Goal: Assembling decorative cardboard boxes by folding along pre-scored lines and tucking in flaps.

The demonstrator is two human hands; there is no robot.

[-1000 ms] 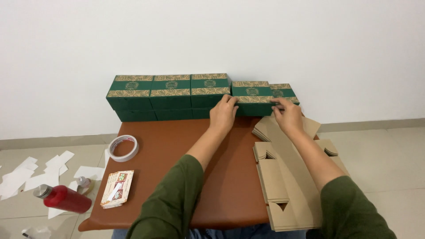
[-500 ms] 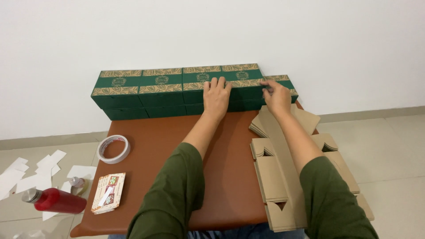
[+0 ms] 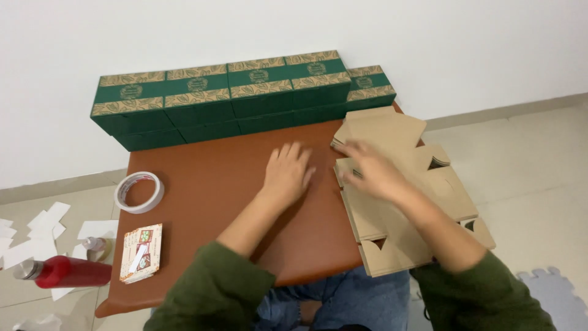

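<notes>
A row of green boxes with gold leaf-pattern bands (image 3: 239, 92) stands stacked along the far edge of the brown table (image 3: 208, 184), against the white wall. My left hand (image 3: 286, 173) lies flat and open on the bare tabletop near the middle. My right hand (image 3: 370, 171) is blurred and rests with spread fingers on top of a pile of flat brown cardboard box blanks (image 3: 404, 196) at the table's right side. Neither hand grips anything. Both arms wear dark green sleeves.
A roll of white tape (image 3: 139, 192) and a small stack of printed cards (image 3: 141, 252) lie on the table's left part. On the floor to the left are a red bottle (image 3: 64, 273), a small jar (image 3: 97, 246) and scattered white paper pieces (image 3: 37, 230).
Both hands have drawn back from the green boxes toward me. The left one has come down onto the tabletop, the right one onto the cardboard pile. The camera view has tilted down.
</notes>
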